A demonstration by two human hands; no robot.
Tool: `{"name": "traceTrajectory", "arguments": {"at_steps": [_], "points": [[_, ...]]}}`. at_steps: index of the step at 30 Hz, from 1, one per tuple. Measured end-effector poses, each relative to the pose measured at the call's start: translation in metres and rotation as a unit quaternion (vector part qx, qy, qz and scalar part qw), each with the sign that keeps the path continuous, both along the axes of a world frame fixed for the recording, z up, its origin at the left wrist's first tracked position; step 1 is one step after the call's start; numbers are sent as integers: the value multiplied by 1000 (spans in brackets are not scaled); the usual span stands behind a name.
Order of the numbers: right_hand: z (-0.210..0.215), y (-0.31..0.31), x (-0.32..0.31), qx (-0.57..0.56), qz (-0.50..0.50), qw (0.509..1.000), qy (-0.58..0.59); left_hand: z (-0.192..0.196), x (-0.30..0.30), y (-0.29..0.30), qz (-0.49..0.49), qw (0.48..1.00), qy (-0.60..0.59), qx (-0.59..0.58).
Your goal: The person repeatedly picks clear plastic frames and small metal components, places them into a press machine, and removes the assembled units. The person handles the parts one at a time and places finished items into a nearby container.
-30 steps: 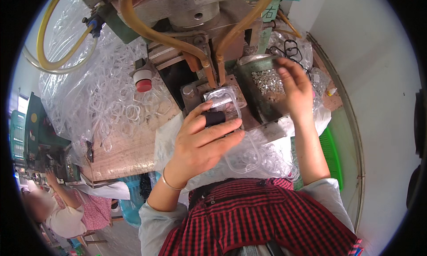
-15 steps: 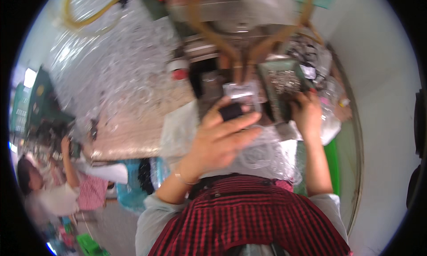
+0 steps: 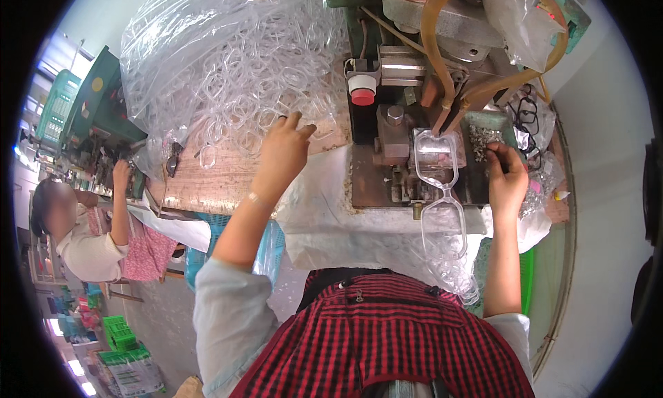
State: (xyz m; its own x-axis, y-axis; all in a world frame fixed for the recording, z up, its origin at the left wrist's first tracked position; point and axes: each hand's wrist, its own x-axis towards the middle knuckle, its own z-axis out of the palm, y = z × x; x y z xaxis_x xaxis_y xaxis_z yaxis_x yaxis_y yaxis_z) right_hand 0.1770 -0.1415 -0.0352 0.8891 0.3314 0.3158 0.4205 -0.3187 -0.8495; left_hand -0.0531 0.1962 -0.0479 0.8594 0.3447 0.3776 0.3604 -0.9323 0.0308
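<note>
Change, left hand: a second ago it held a clear frame up at the machine in the centre; now the left hand (image 3: 284, 149) is out at centre-left of the picture, on the heap of clear plastic frames (image 3: 235, 73).
Change, right hand: it has dropped slightly and the right hand (image 3: 506, 177) sits at the small metal parts (image 3: 483, 135), centre-right.
Left fingers: spread loosely over the heap; whether they grip a frame I cannot tell.
Right fingers: pinched narrow, probably on a small part, though it is too tiny to be sure.
Clear spectacle frame: one (image 3: 442, 184), lying upright in the picture on the machine bed (image 3: 373, 184), its upper lens opening under the two amber hoses (image 3: 442, 52), its lower half overhanging the worktop (image 3: 207, 180) edge.
Counts: two hands, one red knob (image 3: 362, 97), one co-worker (image 3: 83, 239) at lower left, loose frames too many to count.
</note>
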Motion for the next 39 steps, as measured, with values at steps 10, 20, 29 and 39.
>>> {"name": "traceTrajectory", "arguments": {"at_steps": [10, 20, 29, 39], "points": [[-1, -66, -26, 63, -59, 996, -15, -14, -44, 28, -88, 968, -59, -225], [53, 68, -49, 241, 149, 957, 71, -14, 0, -49, -37, 663, -452, -596], [66, 70, -53, 336, 229, 880, 245, 127, 31, -106, -282, 820, -440, -233], [30, 20, -63, 65, 55, 985, -153, 103, 34, -142, -379, 869, -292, -125]]}}
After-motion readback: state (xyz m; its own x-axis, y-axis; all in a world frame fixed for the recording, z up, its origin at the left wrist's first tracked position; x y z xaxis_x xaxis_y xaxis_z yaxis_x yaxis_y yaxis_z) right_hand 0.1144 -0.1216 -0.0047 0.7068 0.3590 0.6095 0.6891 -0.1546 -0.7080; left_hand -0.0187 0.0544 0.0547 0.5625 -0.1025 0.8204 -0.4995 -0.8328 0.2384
